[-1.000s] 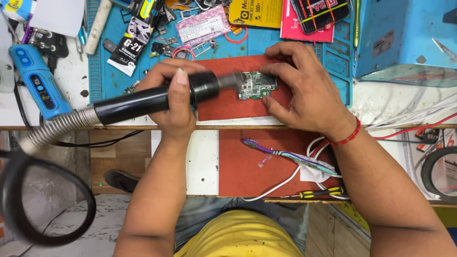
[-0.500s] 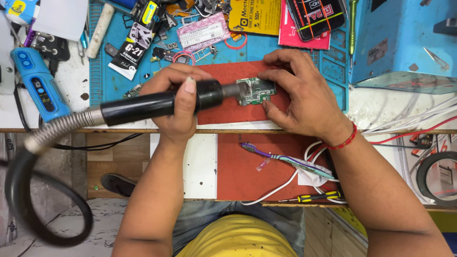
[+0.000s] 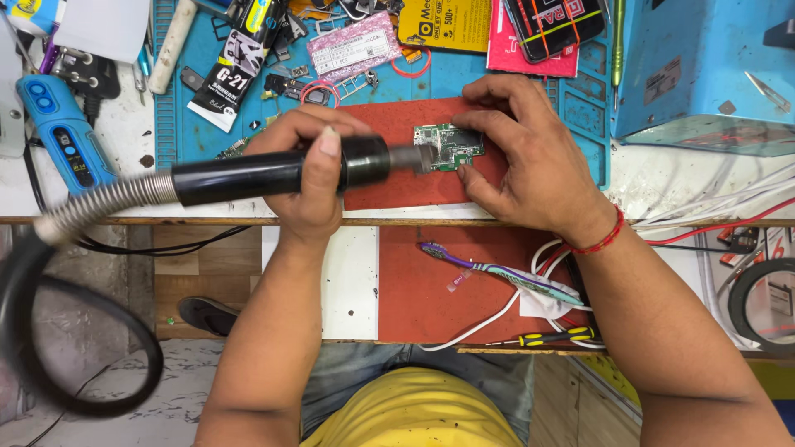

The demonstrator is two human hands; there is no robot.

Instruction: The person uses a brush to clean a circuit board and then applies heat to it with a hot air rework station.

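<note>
The little green circuit board (image 3: 448, 146) sits on the red mat (image 3: 389, 186) at the back of the bench, and the metal nozzle (image 3: 411, 159) of the hot-air wand (image 3: 273, 175) is right at its left edge, touching or just short of it (too close to tell). Compared with a second ago, very little moves: the nozzle is at the same end of the board and the wand has the same near-level tilt, so the heat looks to be dwelling on one spot rather than sweeping across.

The left hand (image 3: 310, 170) is wrapped tight around the black barrel, thumb laid along the top. The right hand (image 3: 522, 161) steadies the board as before, thumb against its near edge and fingertips curled over the far side, pressing it to the mat rather than lifting it.

Trailing off the wand to the left, the ribbed hose (image 3: 91, 211) loops down below the bench edge. Behind the mat, on the blue work mat (image 3: 580, 83), lie a black glue tube (image 3: 236, 62), small parts and packets. On the lower shelf rest a toothbrush (image 3: 497, 269) and a yellow-handled screwdriver (image 3: 546, 338).
</note>
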